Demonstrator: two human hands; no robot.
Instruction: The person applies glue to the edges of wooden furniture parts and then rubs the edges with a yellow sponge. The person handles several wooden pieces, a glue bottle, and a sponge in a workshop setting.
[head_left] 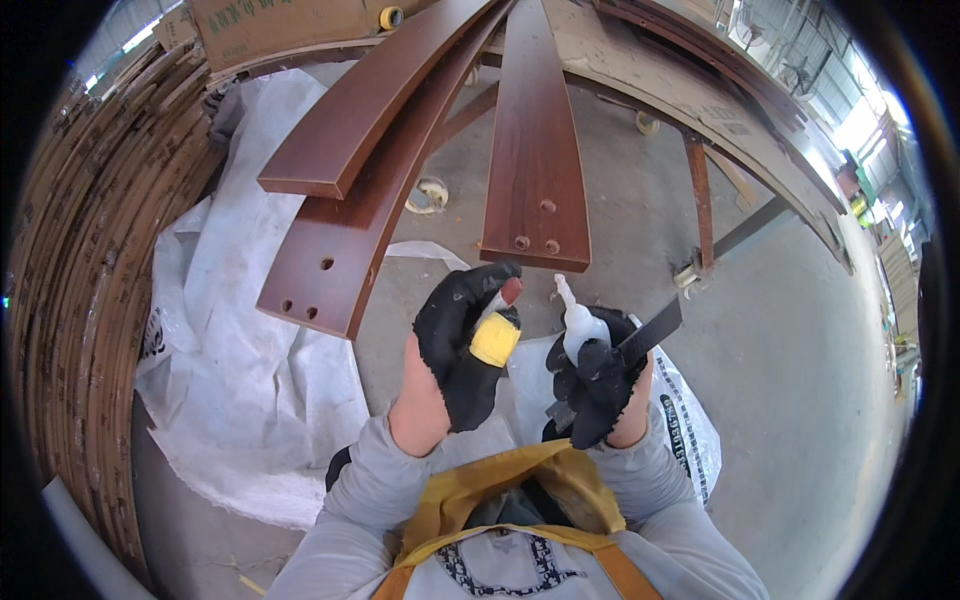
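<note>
Glue prep, by the look: left hand [462, 340] closed on yellow cap [495, 340]; right hand [597, 385] grips white glue bottle [580, 325] w/ black strip [650, 333]. Nearest brown board [535, 150] at 12 o'clock; next calls for steady nozzle aim at its holes.

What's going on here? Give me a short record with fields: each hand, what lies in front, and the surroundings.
Left hand: black-gloved left hand grips a small yellow cylinder.
Right hand: black-gloved right hand holds a white plastic squeeze bottle with a nozzle and a flat black strip.
In front: dark brown wooden slats with drilled holes.
Surroundings: white woven sack on the grey concrete floor.
</note>
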